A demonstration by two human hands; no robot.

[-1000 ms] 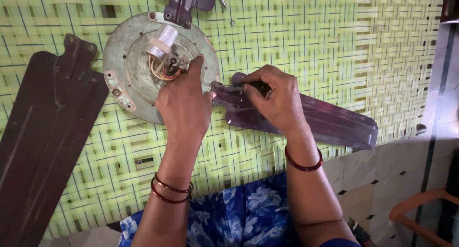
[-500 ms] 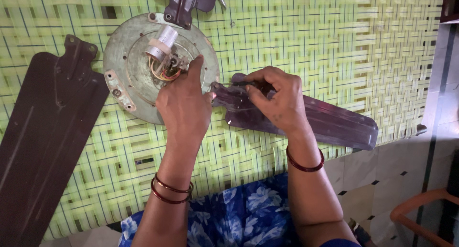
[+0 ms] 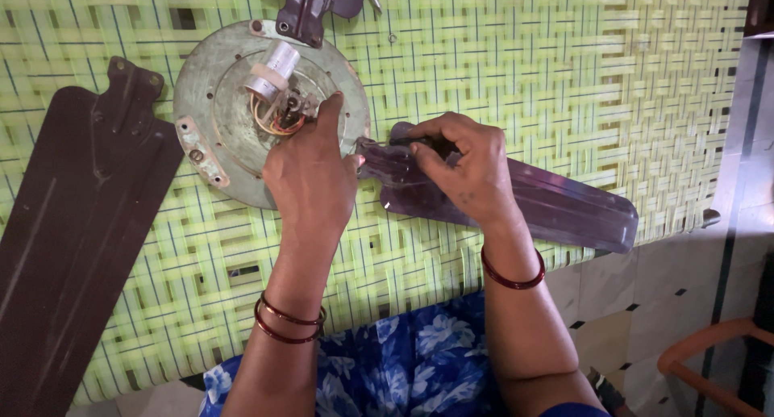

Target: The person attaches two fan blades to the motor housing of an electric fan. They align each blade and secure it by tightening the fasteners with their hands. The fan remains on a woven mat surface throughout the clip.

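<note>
Head view, straight down on a yellow-green woven cot [image 3: 564, 70]. Landmark: round grey fan motor housing [image 3: 218, 118], lying flat with its open face up, silver capacitor [image 3: 272, 70] and coloured wires [image 3: 274, 123] showing at the hub.

Left hand [image 3: 310, 179] flat over the near right part of the housing, fingers together, index tip reaching toward the hub; pressing down rather than clasping anything. Right hand [image 3: 463, 167] just right of the housing, fingers curled shut around something dark and slim at the root of a purple-brown fan blade [image 3: 556, 207]; whether tool or bracket cannot be told, too much hidden under the fingers. Blade root touching the housing's right rim, blade running away to the right and slightly nearer, its tip over the cot's edge.

Second blade [image 3: 72, 223], dark brown, loose to the left of the housing, its bracket end near the rim but apart. Third blade bracket [image 3: 310, 6] overlapping the housing's far rim, seemingly seated, screws not clear.

Judged from the layout: one blade apparently in place, one being worked at the rim joint, one unattached. Bare mounting lug [image 3: 196, 147] on the left rim. Blue flowered cloth [image 3: 403, 360] nearest the wearer.
</note>
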